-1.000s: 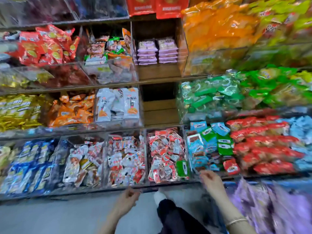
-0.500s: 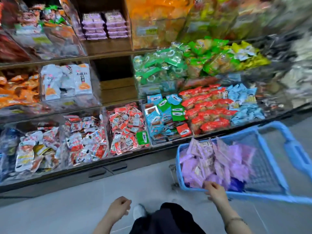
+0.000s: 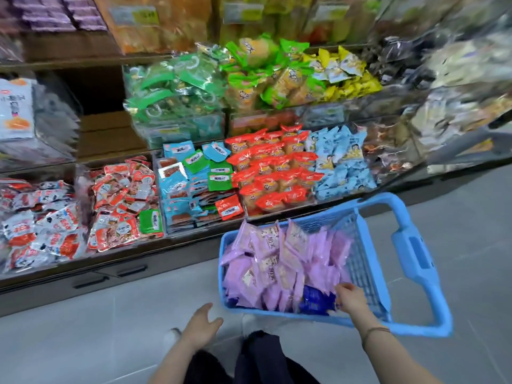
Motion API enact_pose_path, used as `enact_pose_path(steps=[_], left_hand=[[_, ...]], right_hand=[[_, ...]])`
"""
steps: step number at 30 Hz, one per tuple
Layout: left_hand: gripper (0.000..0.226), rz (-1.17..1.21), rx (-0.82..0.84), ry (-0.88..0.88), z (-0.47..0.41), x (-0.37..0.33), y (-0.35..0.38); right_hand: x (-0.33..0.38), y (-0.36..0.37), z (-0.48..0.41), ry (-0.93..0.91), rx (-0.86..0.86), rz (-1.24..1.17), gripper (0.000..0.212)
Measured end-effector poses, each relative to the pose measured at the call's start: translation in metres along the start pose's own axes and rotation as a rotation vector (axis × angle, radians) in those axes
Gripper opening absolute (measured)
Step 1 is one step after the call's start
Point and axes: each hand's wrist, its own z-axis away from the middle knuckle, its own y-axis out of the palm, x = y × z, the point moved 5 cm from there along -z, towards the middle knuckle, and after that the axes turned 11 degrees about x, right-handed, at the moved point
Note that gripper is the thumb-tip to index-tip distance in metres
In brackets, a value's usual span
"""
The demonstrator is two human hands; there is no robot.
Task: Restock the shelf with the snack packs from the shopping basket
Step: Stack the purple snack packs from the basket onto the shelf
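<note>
right hand (image 3: 349, 299) now inside basket (image 3: 279, 312), left hand (image 3: 201, 327) uncurled

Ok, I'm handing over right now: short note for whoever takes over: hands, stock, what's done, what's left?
Left hand open, holding nothing, over the floor.
Right hand down in the blue basket, fingers among the purple snack packs; grip unclear.
Basket stands on the floor before the shelf, nearly full.
No pack is out in hand; the whole basketful is left to shelve.
</note>
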Motion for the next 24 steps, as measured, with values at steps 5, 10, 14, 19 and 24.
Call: enact_pose_path(steps=[5, 10, 14, 19, 24], left_hand=[[0.075, 0.114, -0.058, -0.052, -0.026, -0.009, 0.023], [0.044, 0.154, -0.057, 0.054, -0.040, -0.017, 0.039], [0.057, 0.175, -0.078, 0.023, -0.042, -0.013, 0.040], [0.039, 0.330, -0.064, -0.009, -0.049, -0.006, 0.037], [0.066, 0.458, -0.057, -0.091, -0.042, -0.014, 0.029]], right_hand=[[-0.003, -0.004, -0.033, -0.008, 0.126, 0.191, 0.017], [-0.004, 0.031, -0.049, -0.049, 0.316, 0.251, 0.031], [-0.008, 0.073, -0.050, -0.090, 0.477, 0.221, 0.023], [-0.016, 0.098, -0.051, -0.063, 0.519, 0.202, 0.063], [-0.012, 0.076, -0.047, -0.086, 0.411, 0.246, 0.032]])
